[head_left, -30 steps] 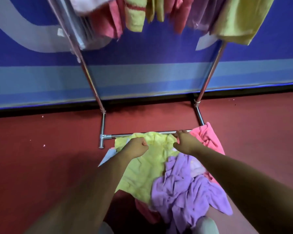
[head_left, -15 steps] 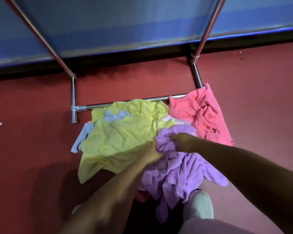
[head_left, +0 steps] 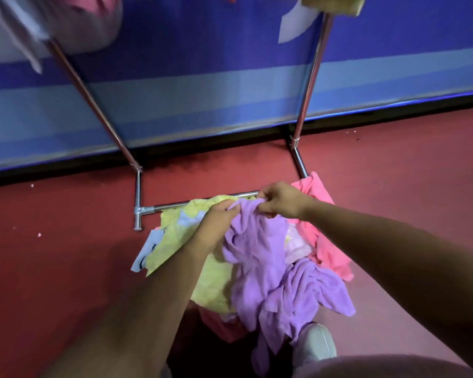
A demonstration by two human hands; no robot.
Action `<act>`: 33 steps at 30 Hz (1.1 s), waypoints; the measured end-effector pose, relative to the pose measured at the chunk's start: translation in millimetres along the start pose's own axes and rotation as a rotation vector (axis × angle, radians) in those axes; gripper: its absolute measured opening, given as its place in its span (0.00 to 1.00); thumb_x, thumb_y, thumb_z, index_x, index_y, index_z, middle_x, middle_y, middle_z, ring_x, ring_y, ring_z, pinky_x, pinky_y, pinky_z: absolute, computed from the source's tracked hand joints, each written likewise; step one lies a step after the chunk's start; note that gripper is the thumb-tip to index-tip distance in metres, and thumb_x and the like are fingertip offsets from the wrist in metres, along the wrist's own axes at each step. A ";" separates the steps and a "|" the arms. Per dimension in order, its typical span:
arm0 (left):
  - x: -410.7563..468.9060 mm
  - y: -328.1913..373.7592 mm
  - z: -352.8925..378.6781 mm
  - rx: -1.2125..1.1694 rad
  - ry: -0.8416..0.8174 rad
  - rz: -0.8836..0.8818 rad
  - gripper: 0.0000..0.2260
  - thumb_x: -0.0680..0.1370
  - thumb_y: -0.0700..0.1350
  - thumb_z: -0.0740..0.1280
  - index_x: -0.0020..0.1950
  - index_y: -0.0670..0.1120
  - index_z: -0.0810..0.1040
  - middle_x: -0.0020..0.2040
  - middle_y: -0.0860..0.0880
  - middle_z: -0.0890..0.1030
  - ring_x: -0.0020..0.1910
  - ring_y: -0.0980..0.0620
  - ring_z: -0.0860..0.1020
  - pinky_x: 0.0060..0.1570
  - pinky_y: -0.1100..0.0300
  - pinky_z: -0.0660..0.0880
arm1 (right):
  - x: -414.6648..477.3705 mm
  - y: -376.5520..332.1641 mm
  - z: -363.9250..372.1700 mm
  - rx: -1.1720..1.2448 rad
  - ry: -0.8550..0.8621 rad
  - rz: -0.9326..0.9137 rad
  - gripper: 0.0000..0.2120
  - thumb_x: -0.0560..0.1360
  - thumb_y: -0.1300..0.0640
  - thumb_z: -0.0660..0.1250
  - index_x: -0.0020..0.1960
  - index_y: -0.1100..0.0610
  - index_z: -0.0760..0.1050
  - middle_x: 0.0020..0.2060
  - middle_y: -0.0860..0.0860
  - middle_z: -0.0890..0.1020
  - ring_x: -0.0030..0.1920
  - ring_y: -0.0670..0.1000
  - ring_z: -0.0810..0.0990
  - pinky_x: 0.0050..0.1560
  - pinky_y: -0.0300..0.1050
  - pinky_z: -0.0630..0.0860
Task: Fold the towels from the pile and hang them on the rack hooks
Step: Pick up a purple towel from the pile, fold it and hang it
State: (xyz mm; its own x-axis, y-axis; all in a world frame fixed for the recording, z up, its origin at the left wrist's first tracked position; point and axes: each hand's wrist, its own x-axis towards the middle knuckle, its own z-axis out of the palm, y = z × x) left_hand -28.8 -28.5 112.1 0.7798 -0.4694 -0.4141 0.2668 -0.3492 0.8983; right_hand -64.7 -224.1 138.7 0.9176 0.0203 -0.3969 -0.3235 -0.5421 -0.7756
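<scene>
Crumpled lilac terry towel (head_left: 260, 257), soft and limp, was held up by its top edge above the heap of towels on the red floor (head_left: 55, 268), its lower folds trailing down onto the heap and toward a pale grey shoe (head_left: 316, 345); left hand (head_left: 219, 222) was closed with fingers pinching the edge at one side, right hand (head_left: 280, 199) likewise pinching it just beside, the two hands close together. Second lilac piece (head_left: 320, 290) lay against the first; whether it was a separate towel or the same cloth could not be told. Risks, as judged: the hanging folds might drag that neighbouring cloth up with them, since the fabrics clung and overlapped; the narrow two-point pinch might let the bunched edge slip; the trailing end might catch under the shoe. Adjacent items: rumpled yellow towel (head_left: 175, 241) under the left forearm, coral-pink towel (head_left: 325, 241) at the right, pale blue-white cloth (head_left: 148, 246) at the heap's left margin, cream-pink cloth (head_left: 295, 246) partly buried. Chrome tubular rack base (head_left: 175, 206) touched the heap's far side, its uprights rising against a blue striped wall panel (head_left: 202, 99). Not determinable: the rack hooks, cut off above; hung items at the top edge, blurred and only partly seen; the towel's corners and true outline, lost in folds; the bottom of the heap, hidden by arms and cloth
</scene>
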 end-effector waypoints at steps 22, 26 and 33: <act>-207.2 167.4 -87.5 0.373 0.110 0.579 0.06 0.76 0.48 0.66 0.44 0.50 0.82 0.40 0.56 0.82 0.42 0.60 0.77 0.48 0.61 0.73 | -173.1 -202.1 10.3 0.172 0.078 -0.373 0.08 0.73 0.57 0.75 0.47 0.62 0.82 0.35 0.53 0.83 0.37 0.47 0.79 0.44 0.44 0.75; -216.7 164.8 -94.3 0.366 0.098 0.592 0.04 0.77 0.42 0.69 0.46 0.48 0.84 0.42 0.56 0.84 0.44 0.60 0.78 0.51 0.60 0.73 | -176.0 -201.4 5.8 0.077 0.112 -0.383 0.09 0.70 0.52 0.79 0.45 0.56 0.84 0.33 0.48 0.81 0.35 0.44 0.76 0.41 0.41 0.72; -226.6 168.7 -98.4 0.305 0.013 0.579 0.05 0.78 0.39 0.70 0.47 0.46 0.84 0.44 0.53 0.85 0.46 0.59 0.79 0.54 0.60 0.73 | -173.6 -205.8 10.4 0.017 0.171 -0.440 0.20 0.70 0.55 0.79 0.61 0.52 0.81 0.49 0.45 0.83 0.48 0.39 0.78 0.54 0.37 0.72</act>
State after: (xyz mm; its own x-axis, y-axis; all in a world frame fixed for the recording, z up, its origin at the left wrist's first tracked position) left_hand -104.8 98.8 371.9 0.7565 -0.6413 0.1280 -0.3695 -0.2577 0.8928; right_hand -159.8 -107.3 362.1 0.9928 0.1052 0.0566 0.1020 -0.4996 -0.8603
